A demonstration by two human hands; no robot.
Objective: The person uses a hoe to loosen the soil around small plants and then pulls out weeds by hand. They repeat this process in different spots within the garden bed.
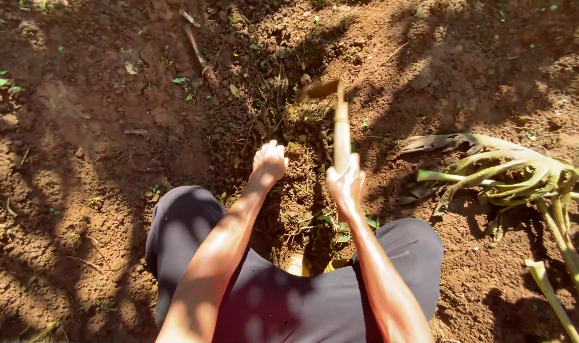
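I am crouched over red-brown soil, my knees in dark trousers (pixel 188 222) on either side. My right hand (pixel 346 184) grips the wooden handle of a small hoe (pixel 341 127), whose blade (pixel 318 90) is dug into the loose earth ahead. My left hand (pixel 269 162) reaches down with fingers curled into the soil and small weeds just left of the handle; whether it holds anything is hidden. A patch of dug, clumpy earth (pixel 302 121) lies between both hands.
A pile of cut green stalks and wilted leaves (pixel 511 171) lies on the ground to the right. Long green stems (pixel 556 286) extend toward the lower right. Dry sticks (pixel 197 47) and small seedlings dot the soil beyond. Yellow footwear (pixel 299 263) shows between my knees.
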